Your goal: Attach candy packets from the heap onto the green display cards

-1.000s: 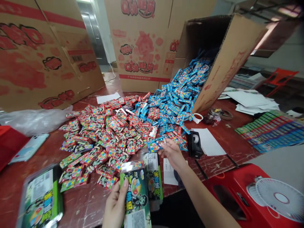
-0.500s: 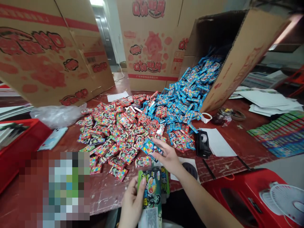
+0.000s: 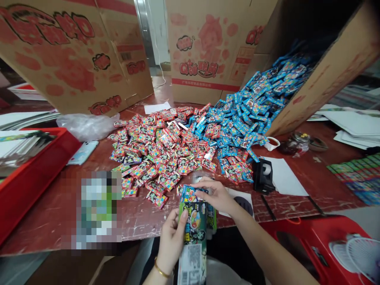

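Now left hand (image 3: 172, 237) is holding a green box (image 3: 193, 247), right hand (image 3: 218, 196) a blue packet (image 3: 189, 194), red packets (image 3: 162, 148) crowding eleven o'clock.

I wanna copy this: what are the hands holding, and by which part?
Left hand: dark green pack, by its left edge near the top. Right hand: blue packet, by its right end.

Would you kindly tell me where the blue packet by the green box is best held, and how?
Probably by its right end, coming from the right, where the right hand holds it: the blue packet looks flat, and its lower edge appears to meet the green box's top, leaving that side less free.
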Demonstrator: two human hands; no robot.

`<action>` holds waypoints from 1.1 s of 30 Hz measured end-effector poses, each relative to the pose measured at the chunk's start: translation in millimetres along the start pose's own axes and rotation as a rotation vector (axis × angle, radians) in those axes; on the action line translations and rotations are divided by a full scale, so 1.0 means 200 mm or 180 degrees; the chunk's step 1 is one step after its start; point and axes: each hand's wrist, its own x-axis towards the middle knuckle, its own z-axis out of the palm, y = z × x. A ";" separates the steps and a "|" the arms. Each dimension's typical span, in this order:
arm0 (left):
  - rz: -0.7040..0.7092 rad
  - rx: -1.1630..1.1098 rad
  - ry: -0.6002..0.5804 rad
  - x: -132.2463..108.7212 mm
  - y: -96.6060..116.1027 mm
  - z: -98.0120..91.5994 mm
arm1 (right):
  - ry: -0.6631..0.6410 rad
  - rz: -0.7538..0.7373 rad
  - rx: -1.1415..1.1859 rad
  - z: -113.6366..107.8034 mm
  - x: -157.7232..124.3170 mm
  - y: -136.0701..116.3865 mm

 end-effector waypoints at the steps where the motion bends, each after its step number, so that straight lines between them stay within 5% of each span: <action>1: 0.0014 0.0018 0.0007 0.00 0.01 0.00 | 0.0015 0.0010 -0.0006 0.00 0.01 0.00; 18: -0.0024 -0.0341 0.0067 -0.03 -0.06 -0.05 | -0.0415 0.0155 0.0405 0.11 -0.06 0.03; 33: -0.0033 -0.0154 0.0342 -0.06 -0.15 -0.07 | -0.0035 0.0379 0.0378 0.23 -0.16 0.05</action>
